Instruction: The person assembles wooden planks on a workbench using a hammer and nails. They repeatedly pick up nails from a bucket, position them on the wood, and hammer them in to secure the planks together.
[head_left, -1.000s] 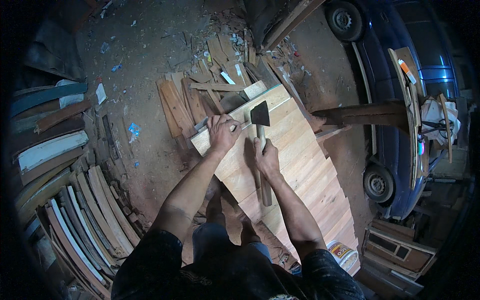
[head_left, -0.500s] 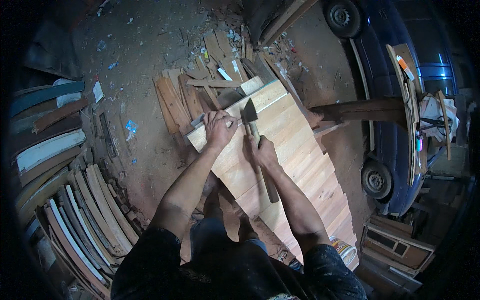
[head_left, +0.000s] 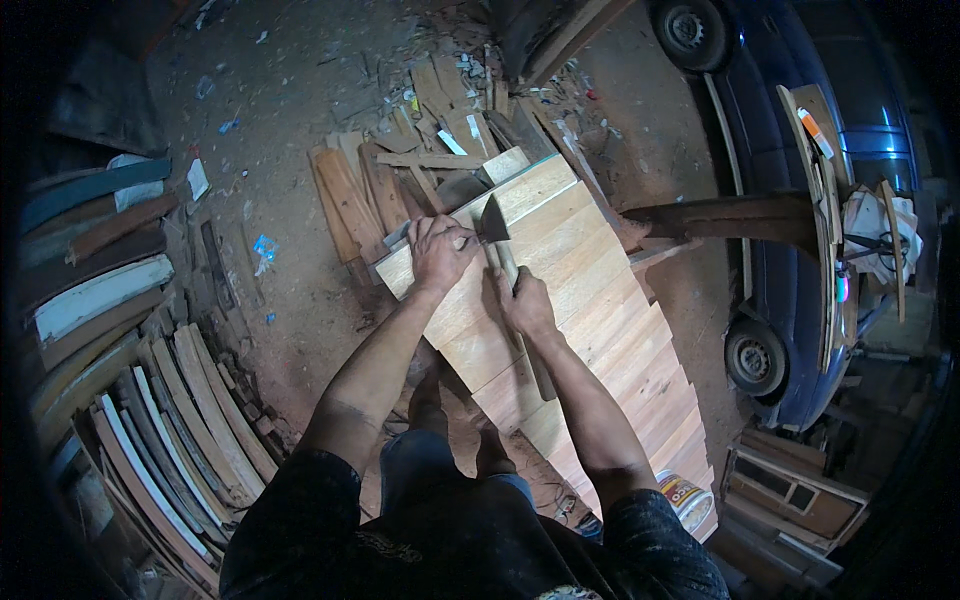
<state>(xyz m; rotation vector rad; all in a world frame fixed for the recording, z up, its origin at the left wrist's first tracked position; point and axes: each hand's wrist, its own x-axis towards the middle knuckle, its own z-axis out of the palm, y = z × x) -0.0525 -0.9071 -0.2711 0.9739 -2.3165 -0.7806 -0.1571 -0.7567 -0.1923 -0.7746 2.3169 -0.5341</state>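
Note:
In my right hand [head_left: 528, 305] is a hatchet [head_left: 493, 222], gripped round its wooden handle a little below the dark, flared blade. The blade is over the boards, close beside the thumb side of my left hand [head_left: 442, 250]. The handle's long end slants back under my right forearm. My left hand is closed at the far left end of the pale wooden boards [head_left: 580, 250], its fingers curled by their far edge. Whatever it pinches is too small or too hidden to name. The boards lie side by side in a long row running toward the near right.
Scrap wood [head_left: 350, 200] lies heaped beyond the boards. Stacked planks [head_left: 200, 420] fill the left side. A white tub [head_left: 686, 500] stands at the row's near right end. A blue vehicle [head_left: 780, 200] is parked at right, with a wooden beam [head_left: 730, 220] projecting before it.
The hatchet's blade has shifted slightly left, closer to my left hand. My left hand has stayed nearly in place on the boards.

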